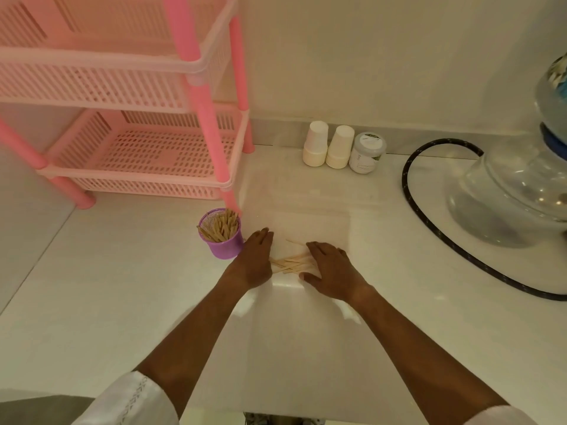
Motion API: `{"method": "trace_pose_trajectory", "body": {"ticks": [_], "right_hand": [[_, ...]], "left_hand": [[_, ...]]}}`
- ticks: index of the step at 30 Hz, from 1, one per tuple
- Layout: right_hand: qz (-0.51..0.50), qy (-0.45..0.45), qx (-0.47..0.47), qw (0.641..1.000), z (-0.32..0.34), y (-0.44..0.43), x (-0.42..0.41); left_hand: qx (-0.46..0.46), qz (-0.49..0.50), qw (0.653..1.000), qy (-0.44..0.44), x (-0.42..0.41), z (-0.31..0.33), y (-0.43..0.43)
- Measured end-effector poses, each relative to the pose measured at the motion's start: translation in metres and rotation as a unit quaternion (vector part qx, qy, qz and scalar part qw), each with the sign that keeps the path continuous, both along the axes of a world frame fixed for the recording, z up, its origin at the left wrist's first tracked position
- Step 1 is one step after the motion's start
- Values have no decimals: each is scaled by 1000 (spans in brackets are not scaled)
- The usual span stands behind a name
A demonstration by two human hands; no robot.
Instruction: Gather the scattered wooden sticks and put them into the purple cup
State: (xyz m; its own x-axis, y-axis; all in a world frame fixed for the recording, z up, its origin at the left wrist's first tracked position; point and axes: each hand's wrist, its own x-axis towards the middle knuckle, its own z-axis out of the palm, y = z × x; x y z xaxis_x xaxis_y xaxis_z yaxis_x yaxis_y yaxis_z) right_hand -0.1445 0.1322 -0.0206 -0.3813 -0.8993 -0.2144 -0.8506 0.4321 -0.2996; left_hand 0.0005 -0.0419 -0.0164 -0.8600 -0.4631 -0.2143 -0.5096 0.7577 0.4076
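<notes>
A purple cup (225,246) stands on the white counter, holding several wooden sticks upright. To its right lies a loose pile of wooden sticks (291,262) on the counter. My left hand (254,259) lies flat with straight fingers at the pile's left edge, close beside the cup. My right hand (331,269) lies flat at the pile's right edge, fingers spread and touching the sticks. The sticks sit between the two hands. One thin stick (295,242) lies slightly apart, just beyond the pile.
A pink tiered basket rack (147,148) stands at the back left, one leg just behind the cup. Two upturned paper cups (316,144) and a small jar (366,153) stand by the wall. A glass vessel (515,191) with a dark hose (429,222) is on the right.
</notes>
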Motion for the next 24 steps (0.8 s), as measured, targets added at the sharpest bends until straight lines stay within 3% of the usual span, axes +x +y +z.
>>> {"method": "trace_pose_trajectory", "body": {"ticks": [2,9,15,20,24], "right_hand": [[24,23,-11,999,-3,3,3],[66,145,-98,982,-27,17,-2],[42,120,-159,979,-33,40,-14],[40,97,-151,983,-30,48,-20],[-19,9,-209,978,-5,51,-16]], "left_hand": [[-8,11,999,-39,1,-1,-4],[-92,36,995,-20,7,-10,-9],[-75,9,997,6,8,-8,-2],[-43,-25,999,18,2,-8,9],[-5,-46,998,35,-2,1,9]]}}
